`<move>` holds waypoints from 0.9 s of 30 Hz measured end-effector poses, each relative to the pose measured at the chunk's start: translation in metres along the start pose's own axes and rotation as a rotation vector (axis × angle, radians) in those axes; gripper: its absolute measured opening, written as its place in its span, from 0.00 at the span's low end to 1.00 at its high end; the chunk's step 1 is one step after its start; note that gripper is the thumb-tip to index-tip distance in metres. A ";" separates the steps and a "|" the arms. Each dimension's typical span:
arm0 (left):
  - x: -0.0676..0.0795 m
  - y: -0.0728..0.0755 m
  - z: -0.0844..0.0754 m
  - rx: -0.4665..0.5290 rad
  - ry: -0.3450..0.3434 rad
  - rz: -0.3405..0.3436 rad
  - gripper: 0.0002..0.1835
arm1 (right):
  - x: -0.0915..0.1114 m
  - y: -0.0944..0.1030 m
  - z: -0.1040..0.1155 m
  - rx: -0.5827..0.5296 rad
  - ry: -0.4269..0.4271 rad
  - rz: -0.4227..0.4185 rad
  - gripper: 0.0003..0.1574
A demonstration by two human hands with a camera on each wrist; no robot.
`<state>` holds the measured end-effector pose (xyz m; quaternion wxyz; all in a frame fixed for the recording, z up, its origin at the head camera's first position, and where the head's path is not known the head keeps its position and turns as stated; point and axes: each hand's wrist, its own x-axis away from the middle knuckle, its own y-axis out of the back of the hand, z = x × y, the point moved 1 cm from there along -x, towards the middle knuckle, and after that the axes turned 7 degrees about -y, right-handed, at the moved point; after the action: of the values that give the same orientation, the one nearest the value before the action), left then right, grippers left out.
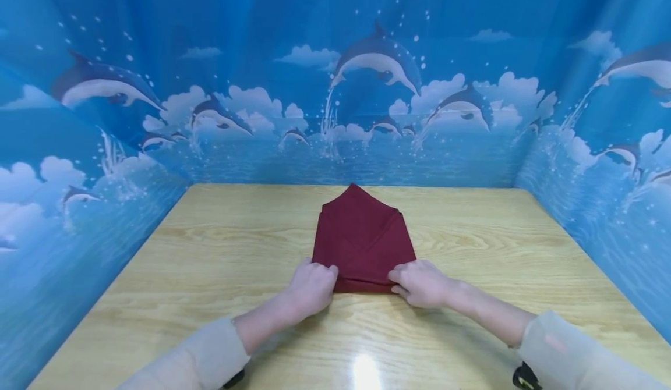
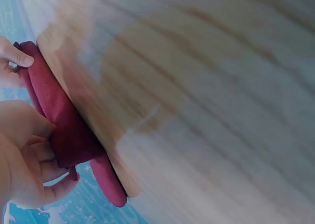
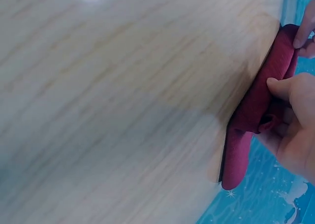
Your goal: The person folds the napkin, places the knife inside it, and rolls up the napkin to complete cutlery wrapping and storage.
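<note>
A dark red folded cloth (image 1: 362,233) lies on the wooden table, its far end coming to a point and its near edge rolled or folded over in a band. My left hand (image 1: 313,285) grips the near left corner, and in the left wrist view its fingers curl under the cloth (image 2: 69,130). At the near right corner my right hand (image 1: 419,283) pinches the same band, with the thumb on top in the right wrist view and the other fingers behind the cloth (image 3: 256,101). The undersides of the folds are hidden.
The wooden table (image 1: 236,238) spreads out around the cloth on all sides. Blue curtains (image 1: 293,105) printed with dolphins and clouds stand along its back, left and right edges. A bright light reflection shows on the tabletop near the front.
</note>
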<state>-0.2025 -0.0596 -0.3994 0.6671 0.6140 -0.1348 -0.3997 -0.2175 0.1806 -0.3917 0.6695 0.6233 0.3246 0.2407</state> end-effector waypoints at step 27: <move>-0.004 0.001 -0.010 -0.321 -0.167 -0.034 0.03 | -0.007 -0.021 0.003 0.171 -0.043 -0.236 0.08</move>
<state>-0.1979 -0.0500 -0.3991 0.7361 0.4668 -0.1136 -0.4769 -0.2218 0.1710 -0.4112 0.6442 0.6407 0.4006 0.1185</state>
